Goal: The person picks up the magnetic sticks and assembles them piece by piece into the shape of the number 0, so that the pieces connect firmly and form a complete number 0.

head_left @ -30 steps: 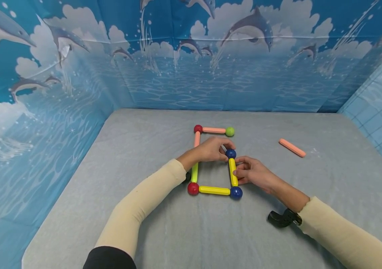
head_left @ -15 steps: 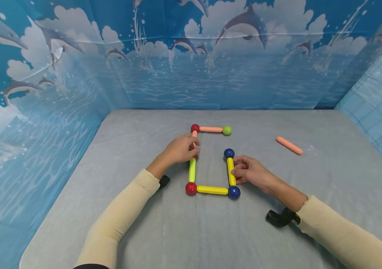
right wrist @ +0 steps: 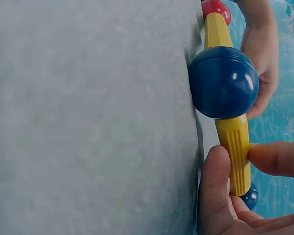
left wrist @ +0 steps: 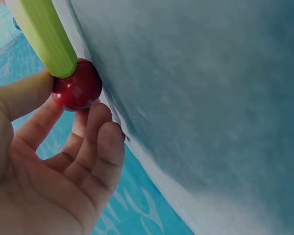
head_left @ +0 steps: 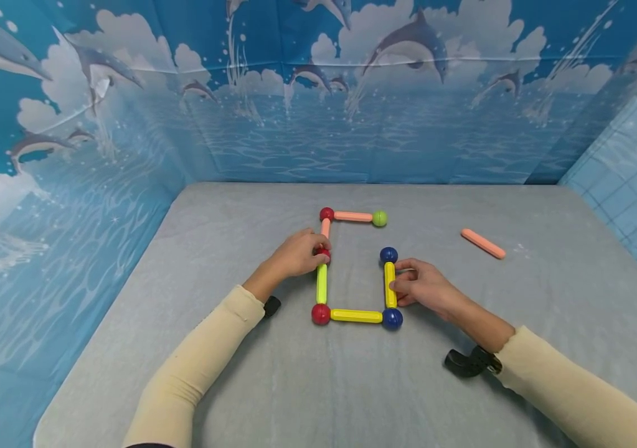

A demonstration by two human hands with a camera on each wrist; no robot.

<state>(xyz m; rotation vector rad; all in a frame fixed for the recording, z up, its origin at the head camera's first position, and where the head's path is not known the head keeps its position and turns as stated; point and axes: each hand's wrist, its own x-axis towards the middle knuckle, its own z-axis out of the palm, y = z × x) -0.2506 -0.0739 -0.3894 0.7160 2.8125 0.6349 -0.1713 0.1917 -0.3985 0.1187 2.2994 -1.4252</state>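
My left hand (head_left: 297, 253) holds a red ball (left wrist: 79, 87) between thumb and fingers, at the joint of a lime-green stick (head_left: 322, 285) and a salmon stick (head_left: 325, 228). On the other side of the frame, my right hand (head_left: 426, 290) pinches a yellow stick (right wrist: 234, 154) that runs between a far blue ball (head_left: 388, 254) and a near blue ball (right wrist: 224, 82). Along the front, a second yellow stick (head_left: 357, 316) links the near blue ball to a red corner ball (head_left: 320, 314). All of it lies on the grey cloth.
At the back, a salmon stick (head_left: 353, 216) joins a red ball (head_left: 327, 214) to a green ball (head_left: 379, 218). A gap separates the green ball from the far blue ball. One loose salmon stick (head_left: 483, 243) lies to the right. Dolphin-print curtains (head_left: 374, 143) border the table.
My left hand has left the far blue ball, moved left and taken hold of the middle red ball. The far blue ball has shifted slightly right; my right hand still pinches the yellow stick.
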